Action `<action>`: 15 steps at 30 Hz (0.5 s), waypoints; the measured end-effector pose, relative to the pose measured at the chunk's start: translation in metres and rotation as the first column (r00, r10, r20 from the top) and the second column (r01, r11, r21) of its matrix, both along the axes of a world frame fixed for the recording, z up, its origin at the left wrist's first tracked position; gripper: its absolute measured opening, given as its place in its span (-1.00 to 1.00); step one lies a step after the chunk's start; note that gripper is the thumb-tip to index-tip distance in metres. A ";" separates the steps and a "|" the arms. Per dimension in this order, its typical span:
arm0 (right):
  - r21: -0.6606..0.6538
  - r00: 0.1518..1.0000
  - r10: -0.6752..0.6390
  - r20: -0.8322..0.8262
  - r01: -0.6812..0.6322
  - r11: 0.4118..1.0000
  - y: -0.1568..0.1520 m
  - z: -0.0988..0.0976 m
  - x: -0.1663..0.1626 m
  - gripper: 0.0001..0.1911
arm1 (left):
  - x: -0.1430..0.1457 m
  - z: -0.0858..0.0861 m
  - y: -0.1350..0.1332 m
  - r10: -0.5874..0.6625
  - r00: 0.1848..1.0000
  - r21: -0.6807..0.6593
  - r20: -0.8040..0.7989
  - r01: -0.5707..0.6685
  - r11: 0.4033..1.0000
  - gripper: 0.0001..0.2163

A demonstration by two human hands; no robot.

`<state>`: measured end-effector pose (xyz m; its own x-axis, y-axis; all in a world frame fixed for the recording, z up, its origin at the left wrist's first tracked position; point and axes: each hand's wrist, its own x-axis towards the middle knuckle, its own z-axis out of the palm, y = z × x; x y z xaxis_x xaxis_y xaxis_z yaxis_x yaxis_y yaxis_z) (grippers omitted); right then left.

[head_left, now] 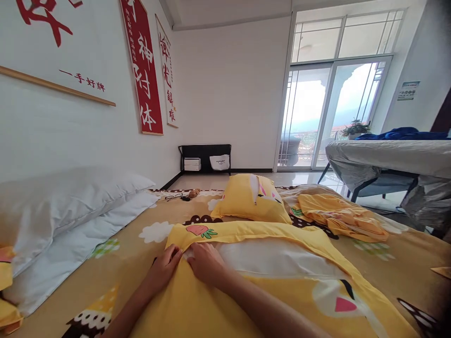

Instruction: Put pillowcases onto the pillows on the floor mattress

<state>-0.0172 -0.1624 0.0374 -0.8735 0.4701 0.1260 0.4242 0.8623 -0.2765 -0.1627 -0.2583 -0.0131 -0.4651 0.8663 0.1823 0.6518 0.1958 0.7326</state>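
A yellow pillowcase (197, 300) with a carrot print lies in front of me, a white pillow (282, 257) showing through its long opening. At the opening's left end, my left hand (165, 268) has its fingers curled on the case's edge. Close beside it, my right hand (207, 264) is closed on the fabric at the same corner, its fingertips partly hidden by the cloth. The opening gapes toward the right, where the white pillow is uncovered between the two yellow edges.
Another yellow pillow (246, 199) lies beyond, its cover partly open. Crumpled yellow fabric (341, 218) is at the right. White pillows (70, 202) are stacked along the left wall on the patterned bedspread (141, 256). A plastic-covered table (394, 155) stands at the right.
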 end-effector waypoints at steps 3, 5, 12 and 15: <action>-0.016 1.000 -0.011 -0.012 0.011 1.000 0.000 0.003 -0.001 -0.73 | 0.005 0.001 0.002 -0.063 0.998 0.028 0.023 0.062 0.998 -0.65; -0.015 1.000 -0.011 -0.012 0.010 1.000 -0.001 0.005 -0.002 -0.74 | 0.006 0.001 0.003 -0.079 0.996 0.052 0.039 0.077 0.996 -0.66; -0.026 0.997 -0.070 -0.039 0.069 0.997 -0.004 0.003 -0.014 -0.76 | 0.002 -0.011 0.009 -0.133 0.990 0.112 0.052 0.126 0.986 -0.69; -0.074 0.990 -0.118 -0.076 0.113 0.991 0.000 0.000 -0.022 -0.75 | 0.001 -0.015 0.009 -0.120 0.993 0.144 0.015 0.117 0.983 -0.68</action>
<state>-0.0392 -0.1622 0.0372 -0.8014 0.5773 0.1567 0.4939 0.7864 -0.3711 -0.1612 -0.2491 -0.0285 -0.3666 0.8813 0.2983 0.6462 0.0106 0.7631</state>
